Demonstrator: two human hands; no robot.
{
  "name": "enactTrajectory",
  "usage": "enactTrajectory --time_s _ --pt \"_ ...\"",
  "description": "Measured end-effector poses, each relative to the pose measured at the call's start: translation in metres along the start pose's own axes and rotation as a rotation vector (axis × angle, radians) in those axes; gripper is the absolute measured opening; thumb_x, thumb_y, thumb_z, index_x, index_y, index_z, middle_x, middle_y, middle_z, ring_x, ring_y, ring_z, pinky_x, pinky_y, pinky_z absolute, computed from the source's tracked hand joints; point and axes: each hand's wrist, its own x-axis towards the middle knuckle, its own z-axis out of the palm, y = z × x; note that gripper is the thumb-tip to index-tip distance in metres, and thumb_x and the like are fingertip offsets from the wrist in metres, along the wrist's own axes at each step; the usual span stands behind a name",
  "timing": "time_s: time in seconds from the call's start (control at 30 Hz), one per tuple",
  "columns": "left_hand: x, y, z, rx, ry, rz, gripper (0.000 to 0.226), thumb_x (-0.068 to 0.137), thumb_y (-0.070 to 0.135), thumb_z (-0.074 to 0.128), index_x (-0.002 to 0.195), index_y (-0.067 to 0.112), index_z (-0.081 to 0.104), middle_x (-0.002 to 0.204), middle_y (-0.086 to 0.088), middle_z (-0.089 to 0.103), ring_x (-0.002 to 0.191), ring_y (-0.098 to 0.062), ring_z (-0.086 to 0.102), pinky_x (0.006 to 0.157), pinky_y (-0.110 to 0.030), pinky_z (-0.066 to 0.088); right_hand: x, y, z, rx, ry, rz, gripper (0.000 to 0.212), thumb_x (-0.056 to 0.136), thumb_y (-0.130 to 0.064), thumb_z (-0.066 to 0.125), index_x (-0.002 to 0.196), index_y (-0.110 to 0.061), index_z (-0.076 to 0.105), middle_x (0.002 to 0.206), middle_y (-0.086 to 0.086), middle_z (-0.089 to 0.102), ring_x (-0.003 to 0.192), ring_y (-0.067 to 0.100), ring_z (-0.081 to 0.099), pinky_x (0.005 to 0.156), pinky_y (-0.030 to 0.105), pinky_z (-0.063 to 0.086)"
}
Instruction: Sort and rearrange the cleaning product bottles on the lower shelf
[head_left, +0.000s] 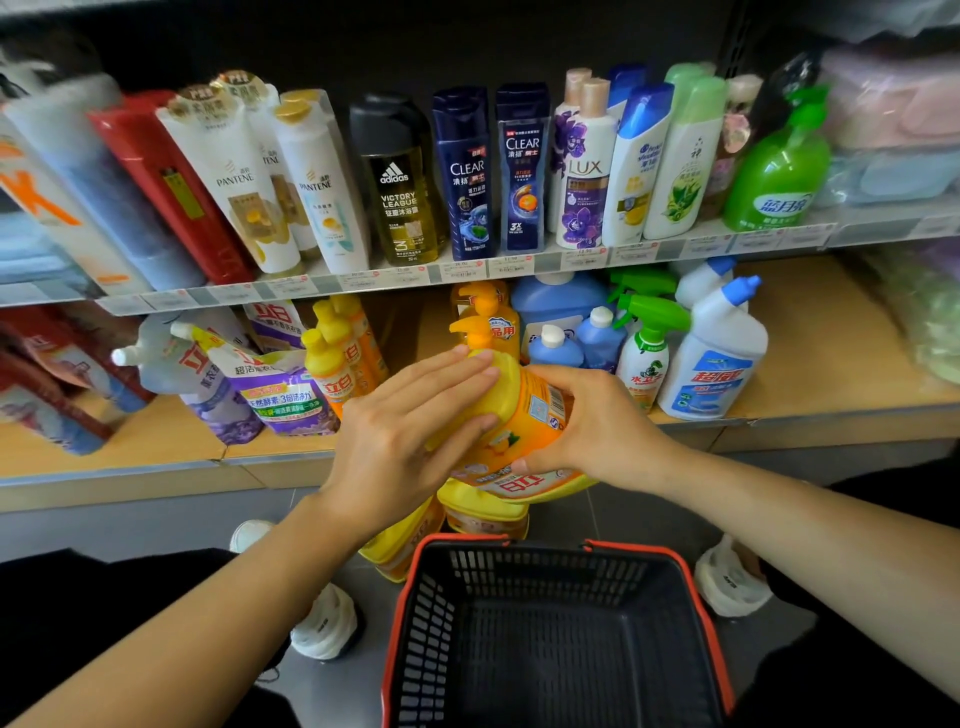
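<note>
Holds a big yellow bottle in both hands, tilted over with its label text upside down to the camera. Keeps it in the air just in front of the lower shelf, not resting on the board.

Lays the left hand against the bottle's left side, fingers straight and pressed flat over the yellow shoulder, not curled round it. Wraps the right hand round the other side by the barcode, fingers curled under the body in a firm grip. Hard to tell whether the orange pump head just past the left fingertips belongs to this bottle or to one behind it.

Under the held bottle, down on the floor: more yellow bottles, close together, just behind a black mesh basket with a red rim. To either side of the basket, white shoes.

On the lower shelf, from left to right:
- refill pouches, leaning
- small yellow bottles, in a row
- orange pump bottles, at the back
- blue bottles, with white caps
- a spray bottle with a green trigger
- white bottles with angled blue caps, at the right end of the group

Beyond these, bare wooden board.

Above, on the upper shelf: a packed row of shampoo bottles, and a green soap dispenser at its right end.
</note>
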Motion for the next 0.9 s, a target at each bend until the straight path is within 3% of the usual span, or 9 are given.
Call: enactTrajectory --time_s 0.2,0.33,0.47,0.6,0.77,0.9 --pt "-0.003 -0.001 0.001 -0.005 0.017 -0.316 0.046 0.096 0.042 0.068 0.136 0.021 0.064 0.141 0.004 0.062 0.129 -0.008 0.058 0.099 -0.036 0.054 0.0 0.002 0.0 0.088 0.06 0.017 0.074 0.054 -0.029 0.098 0.121 -0.031 0.066 0.105 -0.014 0.074 0.096 -0.001 0.069 0.086 0.026 0.058" --pt "0.001 -0.009 -0.004 -0.409 0.01 -0.762 0.044 0.085 0.059 0.065 0.119 0.032 0.071 0.125 0.015 0.068 0.118 -0.004 0.062 0.094 -0.04 0.056 0.0 0.003 -0.004 0.061 0.08 0.015 0.08 0.054 -0.03 0.098 0.126 -0.03 0.063 0.106 -0.015 0.072 0.098 -0.003 0.067 0.086 0.021 0.056" --pt "0.007 -0.017 -0.005 -0.679 -0.049 -1.051 0.054 0.066 0.067 0.074 0.104 0.031 0.064 0.103 0.01 0.067 0.095 -0.007 0.065 0.072 -0.028 0.052 -0.004 0.004 -0.005 0.003 0.089 -0.009 0.088 0.054 -0.032 0.098 0.133 -0.031 0.059 0.108 -0.02 0.069 0.101 -0.005 0.064 0.085 0.013 0.051" --pt "0.005 -0.019 -0.002 -0.711 -0.012 -1.115 0.043 0.071 0.059 0.084 0.093 0.027 0.063 0.096 0.007 0.067 0.091 -0.013 0.065 0.069 -0.033 0.054 -0.007 0.004 -0.005 -0.051 0.081 -0.018 0.095 0.054 -0.032 0.098 0.139 -0.027 0.056 0.109 -0.023 0.063 0.098 -0.007 0.062 0.086 0.008 0.047" --pt "0.001 -0.023 -0.002 -0.747 0.051 -1.068 0.018 0.083 0.041 0.073 0.083 0.025 0.065 0.084 0.006 0.066 0.083 -0.017 0.062 0.065 -0.037 0.054 -0.008 0.004 -0.007 0.003 0.077 -0.012 0.092 0.054 -0.03 0.098 0.136 -0.026 0.057 0.109 -0.021 0.065 0.099 -0.016 0.06 0.083 0.003 0.045" --pt "-0.002 -0.026 -0.001 -0.739 0.08 -1.027 0.009 0.097 0.022 0.065 0.09 0.023 0.069 0.103 -0.007 0.07 0.091 -0.024 0.064 0.07 -0.042 0.057 -0.006 0.003 -0.008 0.048 0.079 -0.003 0.09 0.055 -0.027 0.098 0.136 -0.025 0.058 0.113 -0.017 0.068 0.103 -0.011 0.062 0.087 0.008 0.048"
